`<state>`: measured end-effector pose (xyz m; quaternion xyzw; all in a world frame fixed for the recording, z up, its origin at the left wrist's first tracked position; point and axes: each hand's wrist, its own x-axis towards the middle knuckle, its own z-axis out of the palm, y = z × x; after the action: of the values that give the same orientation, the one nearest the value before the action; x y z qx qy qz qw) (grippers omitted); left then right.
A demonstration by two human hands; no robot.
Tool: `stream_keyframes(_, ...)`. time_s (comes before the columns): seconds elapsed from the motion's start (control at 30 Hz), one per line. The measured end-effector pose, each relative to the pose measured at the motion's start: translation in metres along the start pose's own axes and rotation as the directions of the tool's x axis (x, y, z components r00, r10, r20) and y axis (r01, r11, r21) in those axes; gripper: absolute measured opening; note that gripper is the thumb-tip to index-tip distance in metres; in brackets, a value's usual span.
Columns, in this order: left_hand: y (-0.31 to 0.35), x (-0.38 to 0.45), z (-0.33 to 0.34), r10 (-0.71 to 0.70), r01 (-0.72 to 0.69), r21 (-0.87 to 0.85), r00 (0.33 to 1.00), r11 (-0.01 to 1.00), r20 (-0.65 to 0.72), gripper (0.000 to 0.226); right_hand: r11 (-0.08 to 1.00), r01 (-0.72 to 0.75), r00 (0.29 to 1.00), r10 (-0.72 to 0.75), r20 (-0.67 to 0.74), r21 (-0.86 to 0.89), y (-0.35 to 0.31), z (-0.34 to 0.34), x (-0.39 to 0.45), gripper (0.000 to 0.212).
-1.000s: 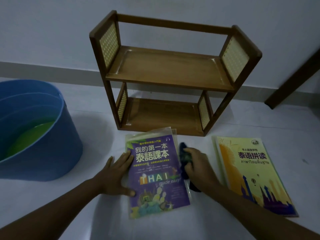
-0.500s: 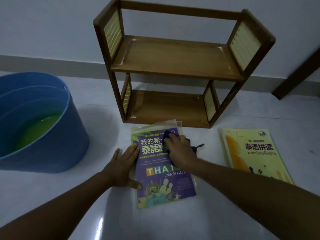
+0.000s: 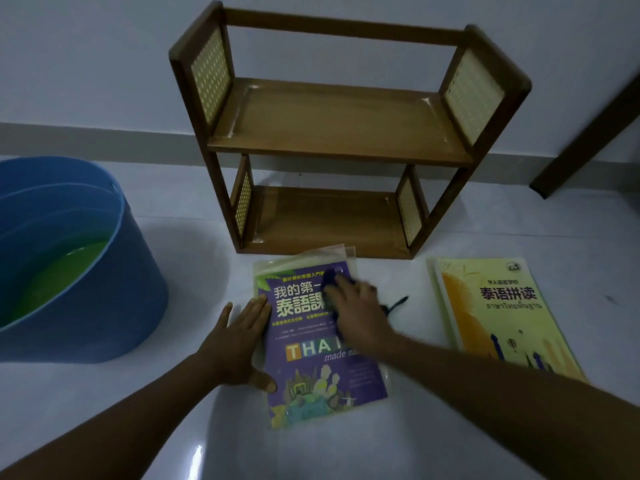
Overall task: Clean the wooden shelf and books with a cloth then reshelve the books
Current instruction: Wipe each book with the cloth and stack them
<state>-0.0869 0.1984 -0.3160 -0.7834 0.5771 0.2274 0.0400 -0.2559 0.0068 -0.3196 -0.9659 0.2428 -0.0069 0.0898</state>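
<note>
A purple Thai-language book (image 3: 311,382) lies flat on the white floor on top of other thin books, just in front of the wooden shelf (image 3: 339,129). My right hand (image 3: 356,313) presses a dark blue cloth (image 3: 330,287) onto the upper part of the purple cover; most of the cloth is hidden under the hand, and a dark thread trails out to the right. My left hand (image 3: 239,341) lies flat with straight fingers on the book's left edge. A yellow book (image 3: 502,317) lies on the floor to the right. Both tiers of the shelf hold nothing.
A large blue bucket (image 3: 114,306) with green liquid stands on the floor at the left. A wall with a grey baseboard runs behind the shelf. A dark wooden beam (image 3: 588,133) slants at the far right.
My right hand has carried the cloth from the book's right edge up and left onto the top of the purple cover. The left hand has stayed on the left edge.
</note>
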Motion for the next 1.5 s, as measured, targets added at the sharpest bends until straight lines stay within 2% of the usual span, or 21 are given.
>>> stream_keyframes(0.07,-0.001,0.001,-0.001,0.008,-0.008,-0.006,1.000,1.000,-0.005,0.141,0.964,0.266,0.964,-0.266,0.025,0.009,-0.028,0.015,-0.047,0.056)
stream_keyframes(0.13,-0.003,0.000,-0.002,0.011,-0.011,-0.012,1.000,1.000,-0.010,0.141,0.872,0.489,0.865,-0.488,0.120,0.018,-0.045,0.026,-0.083,0.058)
stream_keyframes(0.17,-0.002,-0.002,-0.001,0.009,-0.009,-0.009,1.000,1.000,0.005,0.141,0.851,0.525,0.839,-0.520,0.162,0.016,-0.043,0.027,-0.092,0.057)
stream_keyframes(0.2,-0.001,-0.002,-0.001,0.004,-0.004,-0.004,1.000,1.000,0.010,0.141,0.861,0.509,0.850,-0.499,0.168,-0.016,-0.034,0.024,-0.092,0.054)
stream_keyframes(0.3,0.005,-0.003,-0.004,-0.011,0.010,0.016,1.000,1.000,0.024,0.142,0.955,0.273,0.961,-0.275,-0.009,-0.117,0.015,0.009,-0.075,0.042)
stream_keyframes(0.37,0.006,-0.002,-0.005,-0.035,0.035,0.003,0.999,0.999,0.040,0.143,0.993,0.036,0.999,-0.037,-0.008,-0.111,0.051,-0.014,-0.070,0.042)
stream_keyframes(0.4,0.007,-0.002,-0.006,-0.049,0.049,0.012,0.997,0.999,0.052,0.143,0.993,-0.054,0.998,0.055,0.004,-0.109,0.065,-0.026,-0.071,0.051)
stream_keyframes(0.47,0.012,-0.001,-0.012,-0.095,0.085,0.084,0.987,0.993,0.126,0.142,0.986,-0.140,0.989,0.144,0.038,-0.094,0.079,-0.034,-0.076,0.066)
stream_keyframes(0.57,0.050,0.015,-0.026,-0.166,0.128,0.188,0.966,0.974,0.199,0.129,0.990,-0.142,0.976,0.143,0.166,-0.022,0.081,-0.039,-0.090,0.059)
stream_keyframes(0.63,0.091,0.034,-0.037,-0.107,0.098,0.059,0.979,0.993,0.174,0.117,0.978,-0.187,0.976,0.174,0.131,0.095,0.094,-0.051,-0.095,0.060)
stream_keyframes(0.7,0.138,0.052,-0.047,0.033,-0.024,-0.192,0.998,0.981,0.045,0.107,0.951,-0.269,0.960,0.277,-0.029,0.153,0.123,-0.069,-0.092,0.058)
stream_keyframes(0.77,0.197,0.074,-0.061,0.125,-0.123,-0.421,0.992,0.898,-0.024,0.100,0.862,-0.473,0.866,0.493,-0.085,0.184,0.169,-0.086,-0.097,0.057)
stream_keyframes(0.8,0.224,0.085,-0.066,0.131,-0.104,-0.521,0.991,0.847,0.016,0.102,0.786,-0.586,0.792,0.607,-0.066,0.195,0.192,-0.092,-0.102,0.056)
stream_keyframes(0.87,0.267,0.111,-0.071,0.104,0.000,-0.689,0.989,0.725,0.109,0.101,0.618,-0.758,0.632,0.775,0.002,0.208,0.228,-0.097,-0.116,0.048)
stream_keyframes(0.93,0.299,0.140,-0.065,0.029,0.162,-0.818,0.977,0.552,0.213,0.095,0.489,-0.842,0.518,0.850,0.090,0.229,0.250,-0.094,-0.137,0.044)
stream_keyframes(1.03,0.324,0.161,-0.055,-0.038,0.345,-0.914,0.938,0.212,0.345,0.062,0.443,-0.862,0.488,0.857,0.167,0.246,0.262,-0.078,-0.153,0.052)
stream_keyframes(1.07,0.330,0.163,-0.053,-0.052,0.364,-0.918,0.932,0.160,0.360,0.050,0.435,-0.863,0.482,0.861,0.163,0.257,0.266,-0.075,-0.154,0.054)
stream_keyframes(1.13,0.338,0.166,-0.051,-0.095,0.382,-0.915,0.923,0.126,0.372,0.052,0.406,-0.869,0.464,0.868,0.179,0.284,0.270,-0.076,-0.150,0.056)
stream_keyframes(1.27,0.363,0.175,-0.058,-0.155,0.355,-0.925,0.930,0.134,0.334,0.089,0.366,-0.872,0.448,0.864,0.230,0.324,0.281,-0.076,-0.146,0.055)
stream_keyframes(1.43,0.381,0.165,-0.064,-0.241,0.378,-0.923,0.904,0.069,0.353,0.078,0.259,-0.768,0.499,0.816,0.293,0.585,0.294,-0.085,-0.160,0.043)
stream_keyframes(1.5,0.383,0.161,-0.058,-0.303,0.415,-0.897,0.883,0.151,0.358,0.086,0.261,-0.764,0.516,0.797,0.315,0.590,0.296,-0.087,-0.161,0.039)
